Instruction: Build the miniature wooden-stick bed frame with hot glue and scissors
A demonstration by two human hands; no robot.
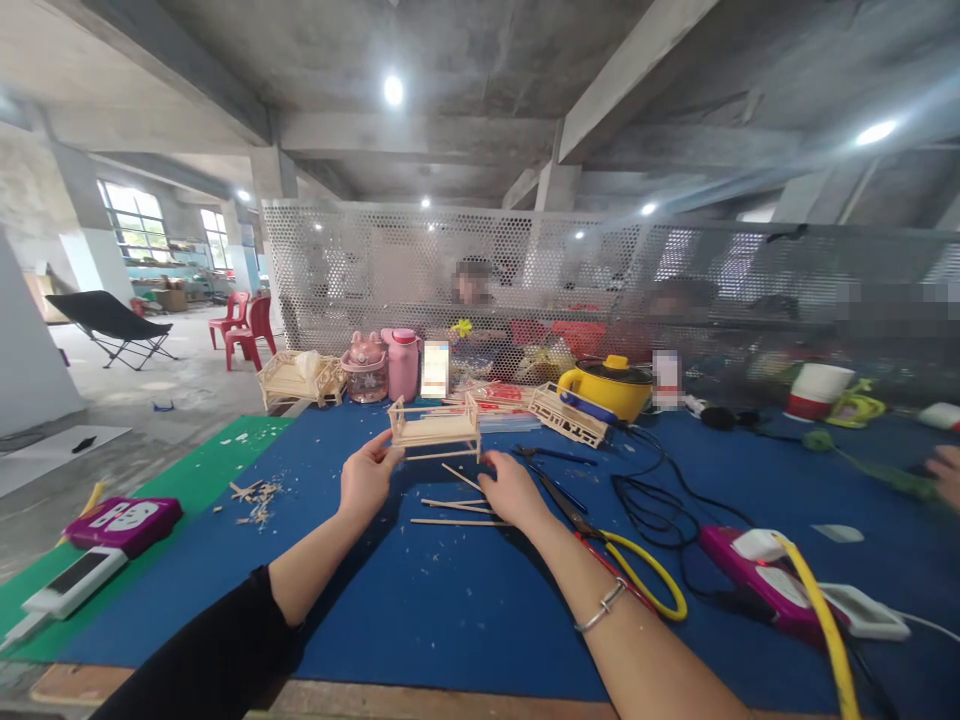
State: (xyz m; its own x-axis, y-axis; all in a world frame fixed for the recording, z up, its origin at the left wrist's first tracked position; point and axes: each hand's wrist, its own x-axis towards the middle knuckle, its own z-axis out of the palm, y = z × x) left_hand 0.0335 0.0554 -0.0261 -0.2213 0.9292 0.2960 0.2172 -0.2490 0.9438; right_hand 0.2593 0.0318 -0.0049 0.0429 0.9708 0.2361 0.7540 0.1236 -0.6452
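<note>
A small model bed of thin wooden sticks (pixel 435 432) is held up off the blue tabletop. My left hand (pixel 367 475) pinches its left end between thumb and fingers. At the model's lower right corner is my right hand (pixel 517 492), fingers curled, with a thin wooden stick (pixel 461 477) slanting out from its thumb side. Below it, several loose wooden sticks (pixel 450 507) lie on the table, partly hidden behind the right hand. Yellow-and-red-handled scissors (pixel 652 575) and dark pliers (pixel 559 455) lie to the right of that hand.
Wood scraps (pixel 257 498) lie left. Another stick model (pixel 570 415) leans by a yellow pot (pixel 611 385); a third model (pixel 300 380) stands near the pink bottle (pixel 402 365). Purple power strips (pixel 761 580) and black cable (pixel 649 505) occupy the right. A perforated screen (pixel 360 250) closes the back.
</note>
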